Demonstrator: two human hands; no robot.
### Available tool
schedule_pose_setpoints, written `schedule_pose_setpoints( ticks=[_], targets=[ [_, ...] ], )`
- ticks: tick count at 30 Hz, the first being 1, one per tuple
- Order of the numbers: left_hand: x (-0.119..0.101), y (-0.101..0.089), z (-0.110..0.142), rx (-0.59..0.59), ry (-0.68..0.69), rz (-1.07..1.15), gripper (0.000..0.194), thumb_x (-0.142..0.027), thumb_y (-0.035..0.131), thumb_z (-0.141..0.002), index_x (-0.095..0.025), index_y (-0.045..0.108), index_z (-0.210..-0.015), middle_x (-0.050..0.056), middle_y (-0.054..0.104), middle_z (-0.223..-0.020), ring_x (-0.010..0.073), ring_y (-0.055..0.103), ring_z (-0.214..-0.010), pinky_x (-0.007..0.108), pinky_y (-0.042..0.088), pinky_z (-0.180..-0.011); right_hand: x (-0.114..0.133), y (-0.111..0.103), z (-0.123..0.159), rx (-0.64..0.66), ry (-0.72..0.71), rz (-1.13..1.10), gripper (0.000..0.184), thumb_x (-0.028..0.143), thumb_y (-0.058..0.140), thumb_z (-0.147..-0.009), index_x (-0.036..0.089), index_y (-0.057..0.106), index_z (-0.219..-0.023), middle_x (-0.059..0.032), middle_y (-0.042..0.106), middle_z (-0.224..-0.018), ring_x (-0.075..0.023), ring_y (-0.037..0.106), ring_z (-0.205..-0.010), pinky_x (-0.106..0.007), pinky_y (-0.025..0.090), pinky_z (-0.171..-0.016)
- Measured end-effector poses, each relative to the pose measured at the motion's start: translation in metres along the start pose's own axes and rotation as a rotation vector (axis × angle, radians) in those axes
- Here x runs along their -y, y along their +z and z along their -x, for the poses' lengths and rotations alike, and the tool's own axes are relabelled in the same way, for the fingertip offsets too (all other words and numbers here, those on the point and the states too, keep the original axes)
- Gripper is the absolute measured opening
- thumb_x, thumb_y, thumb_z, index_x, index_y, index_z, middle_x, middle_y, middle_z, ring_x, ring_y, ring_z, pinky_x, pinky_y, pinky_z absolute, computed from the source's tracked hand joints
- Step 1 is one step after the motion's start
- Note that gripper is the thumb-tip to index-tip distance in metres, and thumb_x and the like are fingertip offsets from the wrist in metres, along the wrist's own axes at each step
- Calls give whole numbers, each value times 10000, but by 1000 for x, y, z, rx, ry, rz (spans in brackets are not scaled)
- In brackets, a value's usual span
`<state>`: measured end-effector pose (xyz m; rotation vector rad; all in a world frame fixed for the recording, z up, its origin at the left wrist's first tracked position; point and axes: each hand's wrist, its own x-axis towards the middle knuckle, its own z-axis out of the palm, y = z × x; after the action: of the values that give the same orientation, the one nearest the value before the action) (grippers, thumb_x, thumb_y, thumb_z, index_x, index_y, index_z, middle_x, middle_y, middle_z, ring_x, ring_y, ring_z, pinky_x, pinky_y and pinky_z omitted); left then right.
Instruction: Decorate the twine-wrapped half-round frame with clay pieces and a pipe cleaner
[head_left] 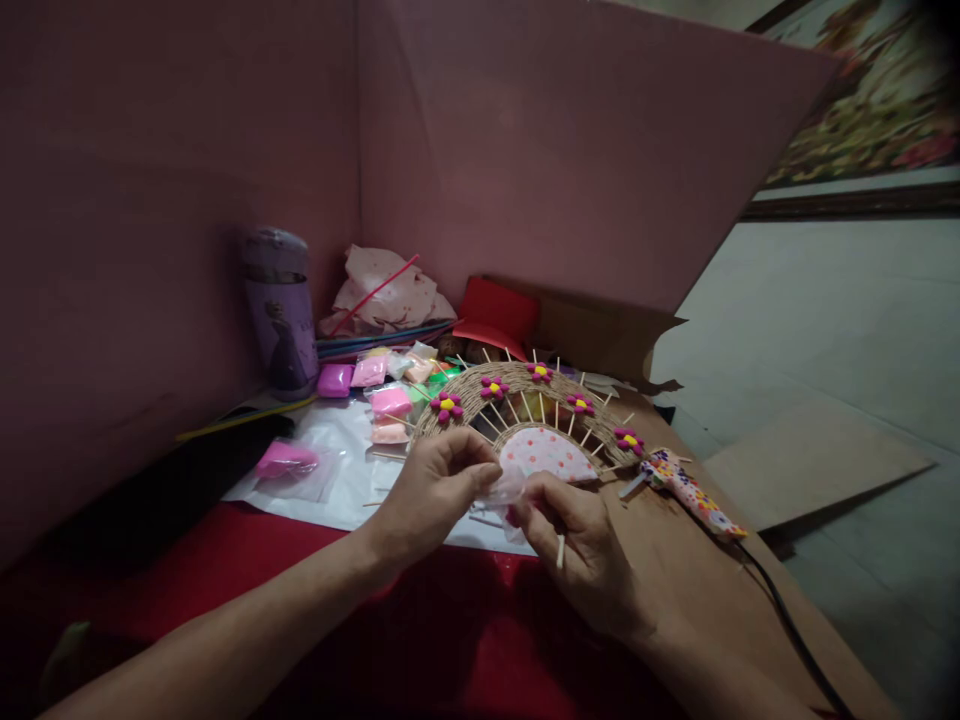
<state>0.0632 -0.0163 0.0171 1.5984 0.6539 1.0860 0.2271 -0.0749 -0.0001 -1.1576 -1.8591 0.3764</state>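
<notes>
My left hand (435, 490) and my right hand (581, 545) meet over the near edge of a half-round woven fan (517, 400). Between them they pinch a small clear plastic packet (504, 488) with something pink inside. A thin pale stick (559, 551) also pokes out between my right fingers. The fan has jute cord wound round toothpick spokes, a pink dotted centre (544, 455) and several magenta clay flowers (447, 405) with yellow middles along its rim.
A floral-patterned glue gun (694, 492) with a black cord lies right of the fan. Packets of coloured clay (390, 402) lie behind, with a purple tumbler (281, 310) at the left. Pink boards (525, 130) wall in the back. A white sheet (337, 470) covers the red cloth (450, 640).
</notes>
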Motion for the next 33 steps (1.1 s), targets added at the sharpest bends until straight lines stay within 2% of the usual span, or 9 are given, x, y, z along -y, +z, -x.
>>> schedule_pose_setpoints(
  ticks=[4,8,12,20,23,27,30,33],
  targets=[
    [-6,-2,1,41,140,-80,189,-302,602,-802,-149,609,-690,3,548,-689,104,503,-660,233,414,-616,1,-1,-1,-51,-8,30,209,220,465,-882,181,514,-683,23,504,-606,-103,458,-547,-220,356,-535],
    [-7,0,3,128,175,-193,113,-263,680,-751,-156,706,-726,53,621,-817,154,552,-791,292,437,-740,-1,0,-1,-45,-65,126,199,172,476,-853,188,493,-655,24,493,-599,-101,445,-527,-219,337,-519],
    [-2,2,4,138,130,-108,134,-260,640,-791,-171,740,-787,64,620,-832,163,552,-802,304,442,-746,-2,2,-1,-18,-86,174,179,154,459,-865,191,506,-696,21,508,-606,-105,456,-519,-219,338,-513],
    [5,3,2,104,36,152,100,-201,659,-755,-179,752,-785,54,602,-817,157,552,-802,279,432,-728,5,1,-1,12,-98,120,158,172,463,-889,189,557,-763,23,549,-628,-102,486,-536,-214,365,-530],
    [5,4,3,99,62,151,111,-201,635,-776,-176,741,-795,52,610,-823,153,556,-791,277,434,-723,6,0,-1,-8,-94,117,147,239,494,-895,187,589,-797,3,570,-670,-120,510,-585,-230,385,-561],
    [3,6,4,78,90,50,114,-203,613,-796,-161,719,-797,38,618,-787,139,555,-764,260,433,-709,4,-2,-1,-69,-63,87,212,338,531,-882,186,594,-748,-23,574,-700,-145,516,-633,-256,407,-597],
    [2,8,5,80,44,21,99,-215,628,-782,-139,691,-775,39,631,-763,138,563,-738,260,443,-692,3,-2,-1,-48,-37,30,233,298,508,-900,190,581,-707,-16,582,-687,-139,532,-630,-252,418,-604],
    [2,8,5,42,-14,91,135,-248,668,-747,-139,639,-820,26,626,-742,128,561,-698,254,447,-654,3,-1,0,-63,-23,-24,243,252,496,-908,188,579,-689,-9,590,-674,-130,549,-625,-243,424,-608]
  ],
)
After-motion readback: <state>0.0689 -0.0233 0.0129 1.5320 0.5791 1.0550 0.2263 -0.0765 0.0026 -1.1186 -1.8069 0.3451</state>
